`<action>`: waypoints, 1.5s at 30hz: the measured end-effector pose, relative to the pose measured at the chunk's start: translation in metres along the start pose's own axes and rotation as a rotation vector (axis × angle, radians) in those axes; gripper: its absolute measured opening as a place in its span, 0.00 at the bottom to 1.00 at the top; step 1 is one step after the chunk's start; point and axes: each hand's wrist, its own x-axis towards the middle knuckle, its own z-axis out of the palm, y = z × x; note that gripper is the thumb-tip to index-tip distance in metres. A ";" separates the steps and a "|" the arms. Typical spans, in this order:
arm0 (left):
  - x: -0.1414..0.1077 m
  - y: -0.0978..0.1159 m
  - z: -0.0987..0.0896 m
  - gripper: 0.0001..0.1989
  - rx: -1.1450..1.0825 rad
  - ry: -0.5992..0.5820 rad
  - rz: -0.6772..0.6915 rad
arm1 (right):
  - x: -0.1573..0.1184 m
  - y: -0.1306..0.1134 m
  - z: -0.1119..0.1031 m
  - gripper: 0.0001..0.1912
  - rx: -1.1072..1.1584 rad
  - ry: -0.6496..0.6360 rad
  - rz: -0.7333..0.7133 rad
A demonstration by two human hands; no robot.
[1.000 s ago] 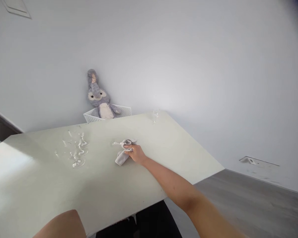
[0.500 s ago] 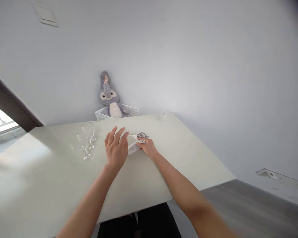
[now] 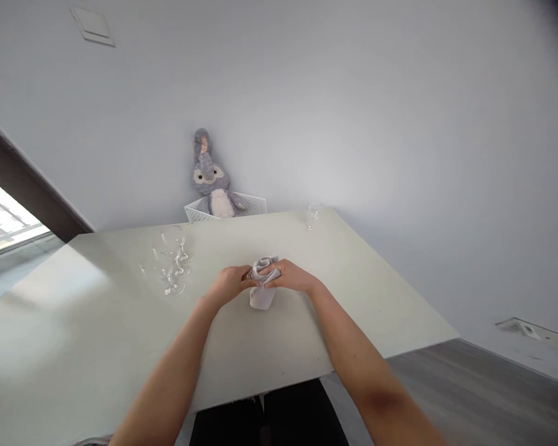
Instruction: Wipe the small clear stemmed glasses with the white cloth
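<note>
Left hand (image 3: 228,285) has joined right hand (image 3: 294,275) at the gray cloth (image 3: 262,298).

The folded pale-grey cloth (image 3: 261,298) looks soft, matt and creased. The clear stemmed drinking glasses (image 3: 168,272) are smooth, transparent and shiny. The broad greenish-white desk (image 3: 242,347) is smooth with a faint gloss. The grey-and-cream long-eared toy (image 3: 214,179) is fuzzy plush; the white perforated basket (image 3: 253,204) looks like plastic.
</note>
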 end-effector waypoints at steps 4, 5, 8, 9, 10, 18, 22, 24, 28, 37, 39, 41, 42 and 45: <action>-0.008 -0.001 -0.004 0.23 -0.410 -0.394 0.028 | -0.006 -0.007 -0.005 0.17 -0.007 -0.159 -0.036; -0.009 0.001 -0.004 0.23 -0.408 -0.379 0.021 | -0.006 -0.006 -0.004 0.17 0.016 -0.137 -0.026; -0.008 0.008 0.002 0.19 -0.129 0.033 -0.012 | 0.003 0.005 0.003 0.17 0.148 0.068 0.061; -0.007 0.011 0.005 0.17 0.007 0.197 -0.002 | 0.006 0.009 0.006 0.18 0.219 0.139 0.091; -0.005 0.013 0.007 0.17 0.131 0.326 0.017 | 0.010 0.013 0.009 0.20 0.296 0.194 0.113; -0.012 0.005 -0.007 0.20 -0.249 -0.167 -0.013 | -0.001 0.004 -0.001 0.21 0.168 -0.110 0.062; -0.014 0.008 -0.004 0.26 -0.368 -0.289 -0.023 | -0.005 0.004 -0.009 0.19 0.145 -0.126 0.070; -0.011 0.011 0.003 0.21 -0.156 -0.005 0.008 | 0.000 0.011 -0.005 0.20 0.238 0.023 0.099; -0.005 0.007 0.010 0.15 0.257 0.308 0.053 | 0.009 0.018 0.006 0.22 0.359 0.154 0.099; -0.003 -0.007 0.012 0.18 -0.263 0.142 -0.133 | -0.001 0.002 -0.011 0.15 -0.208 0.164 -0.035; 0.000 -0.010 0.016 0.19 -0.385 0.167 -0.182 | 0.002 0.010 -0.018 0.15 -0.189 0.332 -0.016; 0.002 -0.013 0.019 0.19 -0.528 0.205 -0.215 | 0.005 0.020 -0.025 0.17 -0.128 0.555 0.050; 0.003 -0.015 0.019 0.19 -0.599 0.235 -0.224 | 0.006 0.024 -0.028 0.18 -0.101 0.660 0.086; 0.006 -0.021 0.019 0.19 -0.742 0.305 -0.227 | 0.006 0.026 -0.026 0.20 -0.133 0.836 0.077</action>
